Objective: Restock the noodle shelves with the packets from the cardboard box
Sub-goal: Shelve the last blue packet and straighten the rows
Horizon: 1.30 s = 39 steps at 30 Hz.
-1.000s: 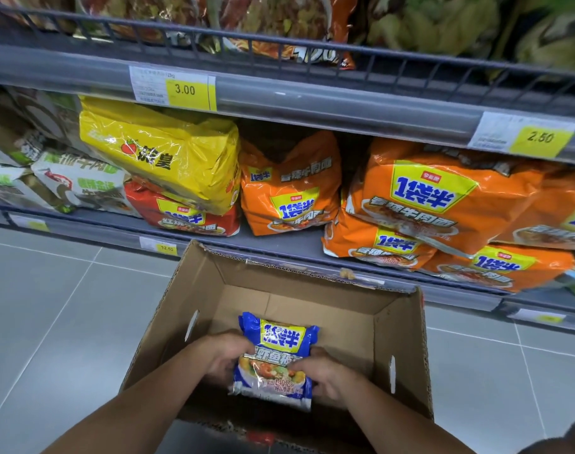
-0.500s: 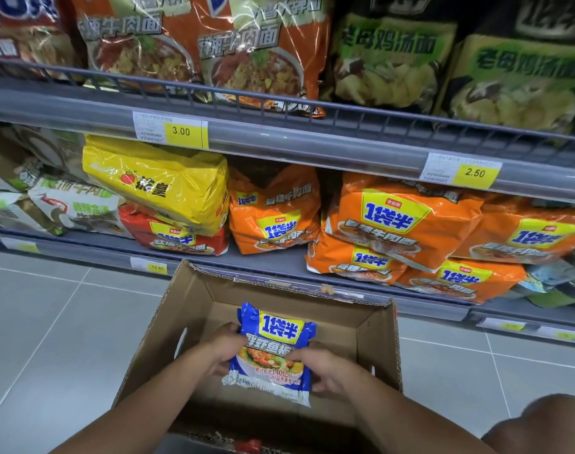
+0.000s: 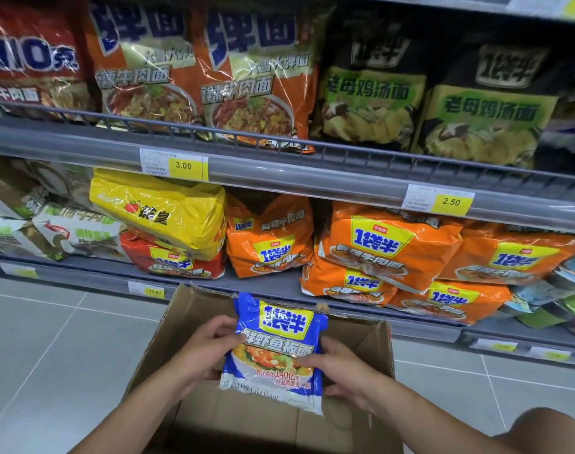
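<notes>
Head view shows the blue noodle packet (image 3: 274,347) higher than it was a second ago: then it sat low inside the cardboard box (image 3: 181,326), now its top edge rises past the box's far rim and overlaps the front lip of the bottom shelf (image 3: 273,288). The left hand (image 3: 202,347) has its fingers closed on the packet's left edge, and the right hand (image 3: 338,365) has its fingers closed on the right side, thumb across the face. The view has also tilted up, so an upper shelf of red, orange and green packs that was cut off earlier now fills the top. I judge the packet is on its way out of the box toward a shelf, so one more item is about to be stocked. Which slot it belongs in is unclear: no matching blue packs are plain to see, though something bluish sits at the far right behind the orange packs (image 3: 391,253), too blurred to identify. The box floor beneath the packet is hidden, so whether more packets remain cannot be told. Most price-label print is unreadable.
</notes>
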Available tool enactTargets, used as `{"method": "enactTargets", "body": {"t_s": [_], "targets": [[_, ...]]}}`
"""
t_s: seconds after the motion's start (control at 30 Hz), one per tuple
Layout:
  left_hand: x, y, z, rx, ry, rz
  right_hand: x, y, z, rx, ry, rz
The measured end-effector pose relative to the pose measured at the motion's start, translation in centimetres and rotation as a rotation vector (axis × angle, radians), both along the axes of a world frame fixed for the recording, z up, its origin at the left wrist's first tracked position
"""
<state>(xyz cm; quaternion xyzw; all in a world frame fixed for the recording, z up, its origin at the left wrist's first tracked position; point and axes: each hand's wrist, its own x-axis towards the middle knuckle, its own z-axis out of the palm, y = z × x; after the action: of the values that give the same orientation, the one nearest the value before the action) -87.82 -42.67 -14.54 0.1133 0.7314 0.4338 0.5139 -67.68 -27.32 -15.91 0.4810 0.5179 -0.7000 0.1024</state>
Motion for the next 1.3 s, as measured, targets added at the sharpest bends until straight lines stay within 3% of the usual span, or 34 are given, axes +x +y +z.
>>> {"method": "enactTargets", "body": {"t_s": [0.37, 0.57, 0.73, 0.9, 1.17, 1.3], "targets": [[0.0, 0.5, 6.0, 0.285, -0.157, 0.032, 1.6, 2.3, 6.0, 0.203, 0.314, -0.108], [0.6, 1.3, 8.6, 0.379, -0.17, 0.113, 2.2, 2.9, 9.5, 0.2, 0.443, -0.15], [0.3, 2.3, 12.4, 0.435, -0.256, 0.019, 2.3, 3.7, 13.2, 0.248, 0.485, -0.142], [1.0, 3.8, 17.8, 0.474, -0.13, -0.03, 2.7, 4.6, 17.9, 0.363, 0.533, -0.147], [1.9, 6.9, 21.3, 0.584, -0.199, -0.047, 4.1, 5.8, 22.4, 0.364, 0.577, -0.181], [3.7, 8.1, 23.2, 0.659, -0.24, -0.086, 4.9, 6.0, 25.0, 0.48, 0.586, -0.14]]}}
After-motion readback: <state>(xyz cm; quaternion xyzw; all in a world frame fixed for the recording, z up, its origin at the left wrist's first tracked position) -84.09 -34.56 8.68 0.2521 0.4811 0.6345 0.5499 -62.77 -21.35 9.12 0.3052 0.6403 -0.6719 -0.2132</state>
